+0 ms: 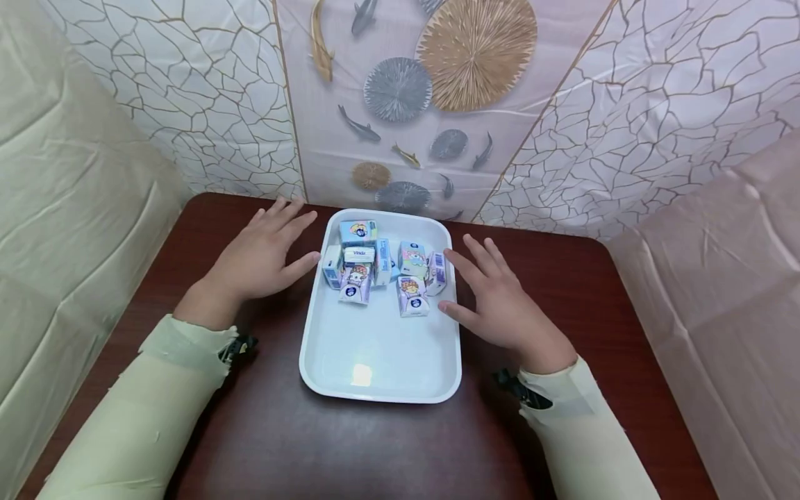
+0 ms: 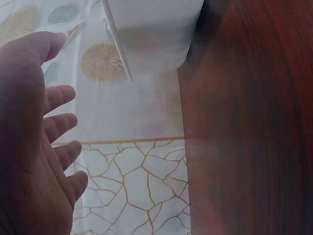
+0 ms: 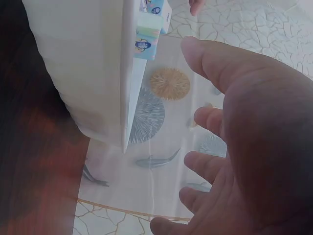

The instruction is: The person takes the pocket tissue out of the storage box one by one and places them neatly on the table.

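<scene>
A white tray lies on the dark table, with several small tissue packs in its far half. On the tray's left are a blue pack, a purple pack and others packed close together. To the right a purple pack lies flat beside two more. My left hand hovers by the tray's left rim, fingers spread, holding nothing. Beside the right rim is my right hand, its fingers spread and thumb near the edge. In the right wrist view, blue packs show past the tray wall.
The reddish-brown table extends around the tray. Behind it hangs a patterned cloth with fish and round shapes. Pale quilted padding stands on the left, and similar padding on the right.
</scene>
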`<state>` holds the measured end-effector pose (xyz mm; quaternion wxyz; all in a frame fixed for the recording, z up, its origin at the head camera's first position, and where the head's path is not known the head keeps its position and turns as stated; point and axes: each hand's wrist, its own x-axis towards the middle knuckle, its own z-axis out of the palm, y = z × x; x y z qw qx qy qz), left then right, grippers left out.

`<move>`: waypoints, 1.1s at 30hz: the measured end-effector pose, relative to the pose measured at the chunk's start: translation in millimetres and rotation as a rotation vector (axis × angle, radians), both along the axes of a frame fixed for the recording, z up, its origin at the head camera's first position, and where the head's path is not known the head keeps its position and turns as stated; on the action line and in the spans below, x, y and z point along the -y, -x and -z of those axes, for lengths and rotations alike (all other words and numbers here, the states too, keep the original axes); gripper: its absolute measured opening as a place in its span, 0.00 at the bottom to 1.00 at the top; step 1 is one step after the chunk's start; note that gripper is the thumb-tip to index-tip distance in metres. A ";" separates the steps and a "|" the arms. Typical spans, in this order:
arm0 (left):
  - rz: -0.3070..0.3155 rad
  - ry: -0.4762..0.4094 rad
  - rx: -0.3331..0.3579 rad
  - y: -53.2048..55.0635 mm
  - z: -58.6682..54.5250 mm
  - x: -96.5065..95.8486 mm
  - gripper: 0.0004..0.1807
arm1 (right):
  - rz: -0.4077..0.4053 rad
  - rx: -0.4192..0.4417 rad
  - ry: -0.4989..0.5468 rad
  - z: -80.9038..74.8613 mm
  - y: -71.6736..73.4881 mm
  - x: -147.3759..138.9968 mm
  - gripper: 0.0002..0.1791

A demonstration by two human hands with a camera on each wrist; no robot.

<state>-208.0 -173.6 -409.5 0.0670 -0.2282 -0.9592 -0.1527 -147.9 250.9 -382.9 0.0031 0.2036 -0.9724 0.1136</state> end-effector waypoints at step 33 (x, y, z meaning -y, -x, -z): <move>0.055 -0.026 0.061 -14.5 24.3 -30.7 0.49 | -0.043 0.117 0.090 -8.3 3.9 32.9 0.51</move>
